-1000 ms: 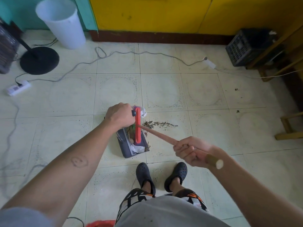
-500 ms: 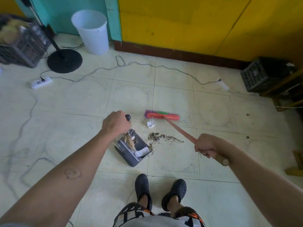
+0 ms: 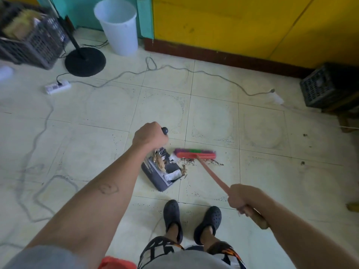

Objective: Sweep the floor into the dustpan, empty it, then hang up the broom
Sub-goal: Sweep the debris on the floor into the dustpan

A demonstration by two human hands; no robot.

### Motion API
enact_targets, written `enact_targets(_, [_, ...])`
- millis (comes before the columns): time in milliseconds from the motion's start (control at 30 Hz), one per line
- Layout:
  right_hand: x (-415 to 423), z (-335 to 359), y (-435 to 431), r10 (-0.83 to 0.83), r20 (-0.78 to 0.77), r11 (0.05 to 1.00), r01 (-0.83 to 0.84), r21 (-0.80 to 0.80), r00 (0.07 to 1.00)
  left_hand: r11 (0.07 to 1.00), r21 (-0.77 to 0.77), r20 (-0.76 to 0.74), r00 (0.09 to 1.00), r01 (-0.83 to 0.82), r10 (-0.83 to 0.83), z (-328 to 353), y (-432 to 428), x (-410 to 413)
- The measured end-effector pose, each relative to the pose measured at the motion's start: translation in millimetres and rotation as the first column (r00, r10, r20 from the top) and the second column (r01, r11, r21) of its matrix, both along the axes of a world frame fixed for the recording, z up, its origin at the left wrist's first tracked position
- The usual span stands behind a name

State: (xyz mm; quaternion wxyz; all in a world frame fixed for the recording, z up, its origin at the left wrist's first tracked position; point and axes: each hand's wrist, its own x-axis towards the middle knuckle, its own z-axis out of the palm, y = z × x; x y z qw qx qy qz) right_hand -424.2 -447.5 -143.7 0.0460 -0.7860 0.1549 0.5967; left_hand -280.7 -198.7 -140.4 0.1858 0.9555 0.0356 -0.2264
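A dark grey dustpan [image 3: 157, 176] sits on the tiled floor in front of my feet, with leaves and white paper scraps in it. My left hand [image 3: 150, 137] grips the black top of its upright handle. My right hand [image 3: 240, 198] grips the reddish wooden broom handle [image 3: 211, 174]. The red broom head [image 3: 195, 153], with purple and green bristles, rests on the floor just right of the pan's mouth. A thin line of brown debris [image 3: 204, 162] lies under and beside the head.
A white bin [image 3: 118, 28] stands at the back by the teal and yellow wall. A fan's black base [image 3: 85, 62], a power strip [image 3: 57, 86] and grey cables [image 3: 174, 69] lie on the floor. Black crates sit at far left [image 3: 29, 41] and right [image 3: 328, 86]. Small dirt specks [image 3: 303, 163] lie to the right.
The broom head has swung from the far side of the debris toward the dustpan's mouth, dragging the pile closer. My left hand keeps its hold on the dustpan handle. The camera has tilted slightly.
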Motion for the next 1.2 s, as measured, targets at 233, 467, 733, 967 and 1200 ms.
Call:
enact_targets(233, [-14,28,-1,-0.169,-0.024,0.97,0.17,0.175,0.985,0.999,-0.017,0.007,0.999,0.045,-0.045,2,-22,-1])
enact_targets(467, [-24,54,-69,-0.414,0.045,0.896,0.399,0.194,0.909,0.999,-0.017,-0.03,0.999,0.034,-0.035,5,-23,-6])
enact_targets(733, [-36,41,-78,-0.467,0.209,0.879,0.426,0.213,0.859,0.994,-0.101,-0.169,0.985,-0.033,0.016,11,-10,-23])
enact_targets(967, [-50,16,-111,-0.715,0.214,0.698,0.662,0.272,0.666,0.964,-0.121,0.01,0.971,-0.235,0.238,12,-1,-43])
enact_targets(1200, [-57,5,-141,-0.901,0.212,0.431,0.839,0.332,0.379,0.91,-0.247,0.081,0.929,-0.332,0.361,21,-21,-48])
